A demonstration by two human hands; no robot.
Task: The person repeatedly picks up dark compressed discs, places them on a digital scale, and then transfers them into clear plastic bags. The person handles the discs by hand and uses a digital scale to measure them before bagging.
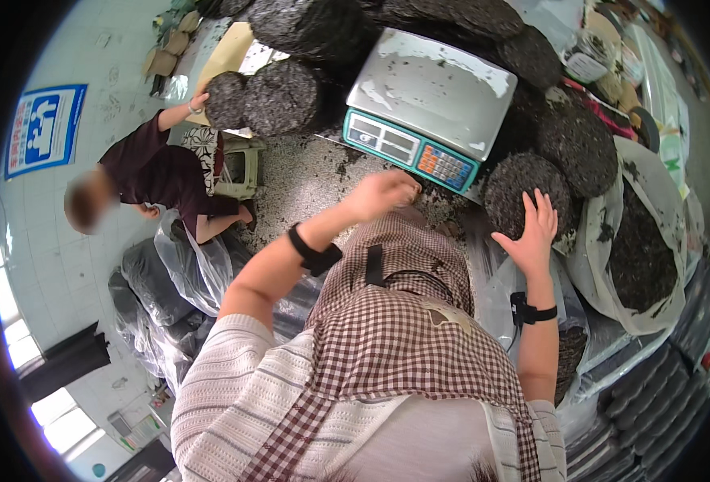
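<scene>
My right hand lies with fingers spread on a dark, round, flaky disc that looks like pressed dried seaweed, just right of the scale. Over my apron, at the near edge of the digital scale, is my left hand. Its fingers are curled together and slightly blurred; anything inside them is hidden. The scale has a teal body, a keypad and a metal pan with only dark crumbs on it. Another dark disc sits beyond the one under my right hand.
Stacked dark discs surround the scale's far side. A co-worker at the left touches a small disc. An open plastic bag of dark flakes stands at right. Filled bags lie at left. Crumbs litter the speckled surface.
</scene>
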